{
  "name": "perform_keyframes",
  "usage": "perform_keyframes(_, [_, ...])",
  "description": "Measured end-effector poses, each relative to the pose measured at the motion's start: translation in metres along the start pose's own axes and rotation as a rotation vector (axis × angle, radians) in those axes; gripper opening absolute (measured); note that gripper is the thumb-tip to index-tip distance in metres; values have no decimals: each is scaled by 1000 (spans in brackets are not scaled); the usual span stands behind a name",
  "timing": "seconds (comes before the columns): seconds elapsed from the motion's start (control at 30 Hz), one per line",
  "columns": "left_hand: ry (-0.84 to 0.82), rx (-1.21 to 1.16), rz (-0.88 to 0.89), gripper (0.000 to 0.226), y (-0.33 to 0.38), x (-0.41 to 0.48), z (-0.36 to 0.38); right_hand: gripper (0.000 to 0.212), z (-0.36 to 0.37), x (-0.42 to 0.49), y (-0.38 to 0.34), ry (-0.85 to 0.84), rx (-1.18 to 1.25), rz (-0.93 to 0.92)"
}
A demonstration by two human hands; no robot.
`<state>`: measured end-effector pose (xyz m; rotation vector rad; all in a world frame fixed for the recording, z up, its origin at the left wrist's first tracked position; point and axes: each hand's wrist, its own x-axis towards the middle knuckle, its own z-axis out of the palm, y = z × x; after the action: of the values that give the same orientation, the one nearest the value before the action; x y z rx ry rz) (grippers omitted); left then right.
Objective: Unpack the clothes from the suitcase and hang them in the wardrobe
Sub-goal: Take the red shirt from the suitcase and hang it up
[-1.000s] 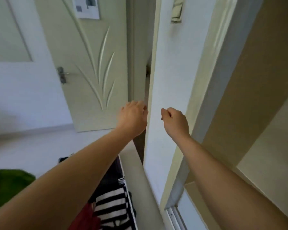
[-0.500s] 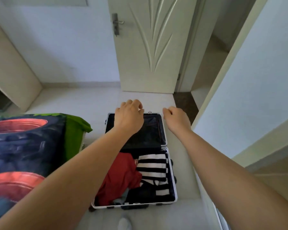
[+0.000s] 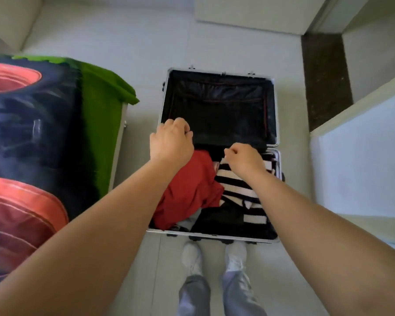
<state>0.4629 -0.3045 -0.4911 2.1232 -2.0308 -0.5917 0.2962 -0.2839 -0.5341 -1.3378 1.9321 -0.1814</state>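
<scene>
The suitcase lies open on the pale floor, its dark lid bare. The clothes sit in the near half: a red garment on the left, touching a black-and-white striped top on the right. A bed with a dark, red-ringed cover and a green edge stands just beside the case on the left. A white panel rises on the right. White shoes stand at the near rim.

The left hand and right hand have curled fingers, and nothing shows in either grip. Half a second ago they appeared over the lid's far edge. Now they appear over the hinge line and the clothes, and both shoes are in view.
</scene>
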Motion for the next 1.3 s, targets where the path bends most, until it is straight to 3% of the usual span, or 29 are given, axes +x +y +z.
perform_keyframes(0.17, [-84,30,-159,22,-95,32,116,24,144,81,29,-236,-2,14])
perform_keyframes(0.27, [-148,48,-230,23,-143,33,173,31,216,109,50,-343,-38,40])
perform_keyframes(0.47, [-246,74,-296,21,-214,22,263,45,328,149,92,-565,20,275])
perform_keyframes(0.57, [-271,48,-318,21,-225,22,277,45,341,156,97,-553,235,428])
perform_keyframes(0.73, [-236,11,-288,27,-196,35,231,41,284,143,51,-471,506,418])
perform_keyframes(0.87, [-253,1,-241,38,-159,40,165,21,209,119,-2,-424,759,364])
perform_keyframes(1.07, [-376,-136,-300,95,-89,30,32,24,58,58,-104,-487,1072,112])
perform_keyframes(1.13, [-278,-206,-282,81,-63,29,-17,22,7,33,-137,-526,1097,20])
perform_keyframes(1.23, [-68,-240,-204,24,-21,30,-97,21,-71,-7,-182,-557,1137,-122])
perform_keyframes(1.3, [0,-328,-166,17,7,29,-148,19,-120,-30,-204,-539,1142,-232])
